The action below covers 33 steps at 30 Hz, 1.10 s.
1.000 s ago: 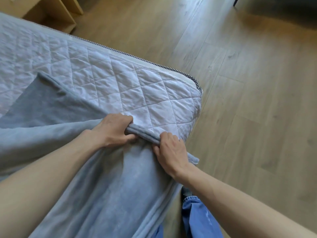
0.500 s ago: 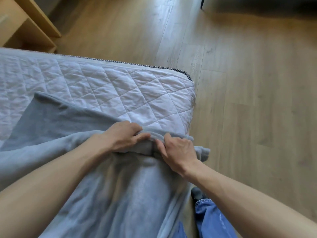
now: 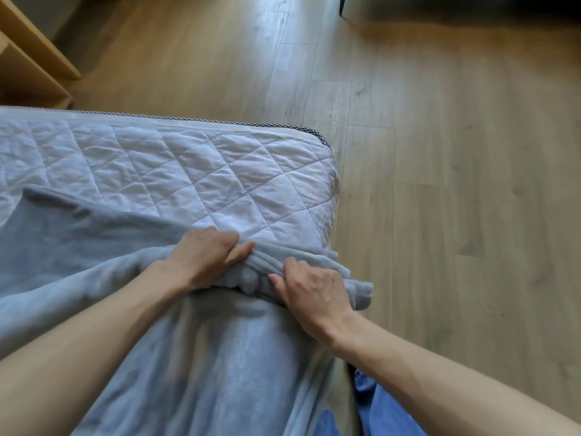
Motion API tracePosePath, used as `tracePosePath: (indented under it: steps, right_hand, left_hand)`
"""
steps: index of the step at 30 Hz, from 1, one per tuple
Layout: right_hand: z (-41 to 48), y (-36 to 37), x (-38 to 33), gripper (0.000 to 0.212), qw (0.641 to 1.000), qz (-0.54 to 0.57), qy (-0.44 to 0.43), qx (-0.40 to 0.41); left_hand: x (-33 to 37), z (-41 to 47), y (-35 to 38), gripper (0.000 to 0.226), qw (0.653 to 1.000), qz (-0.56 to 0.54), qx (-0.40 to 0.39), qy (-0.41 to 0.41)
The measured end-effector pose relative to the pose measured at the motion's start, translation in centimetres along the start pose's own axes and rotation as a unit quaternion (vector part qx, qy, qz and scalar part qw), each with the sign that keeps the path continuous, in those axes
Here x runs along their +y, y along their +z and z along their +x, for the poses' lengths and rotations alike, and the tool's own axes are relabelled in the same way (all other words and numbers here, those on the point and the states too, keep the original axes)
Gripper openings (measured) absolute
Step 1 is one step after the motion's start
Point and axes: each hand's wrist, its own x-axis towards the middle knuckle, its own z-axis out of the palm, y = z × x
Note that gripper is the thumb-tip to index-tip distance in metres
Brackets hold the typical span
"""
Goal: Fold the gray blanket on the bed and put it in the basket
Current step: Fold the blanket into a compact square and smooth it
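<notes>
The gray blanket (image 3: 78,243) lies spread over the near corner of the bed (image 3: 195,171), which has a white quilted cover. One edge of the blanket is gathered into a thick bunch near the bed's right corner. My left hand (image 3: 204,259) grips that bunch from the left, fingers curled over it. My right hand (image 3: 314,291) holds the same bunch from the right, where a fold hangs past the mattress edge. The rest of the blanket drapes down toward me. No basket is in view.
Wooden floor (image 3: 456,199) runs to the right of the bed and beyond it. A light wooden shelf unit (image 3: 28,58) stands at the top left. A dark furniture leg (image 3: 344,4) shows at the top. My blue jeans (image 3: 383,407) appear at the bottom.
Both hands have gathered more of the blanket's edge into a thicker bunch and shifted slightly toward the bed's right corner. My view has turned a little to the left.
</notes>
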Motion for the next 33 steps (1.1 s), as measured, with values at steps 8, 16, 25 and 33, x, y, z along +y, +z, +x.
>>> tracePosePath:
  steps: [8,16,25,33]
  right_hand:
    - [1.9,2.7,1.7,0.044,0.997,-0.035,0.060,-0.039]
    - [0.9,4.2,2.1,0.055,0.989,-0.022,0.142,-0.041]
    - [4.6,4.3,0.9,0.046,0.995,-0.051,0.084,0.002]
    - [4.6,5.2,0.7,0.039,0.984,-0.084,0.128,-0.095]
  left_hand:
    - [1.2,1.9,1.0,0.038,0.995,0.091,-0.011,-0.037]
    - [0.5,2.0,2.7,0.071,0.999,0.019,-0.019,-0.030]
    - [-1.5,2.8,1.0,0.045,0.992,0.089,0.032,-0.078]
    - [-1.2,3.0,3.0,0.049,0.994,0.089,0.015,-0.066]
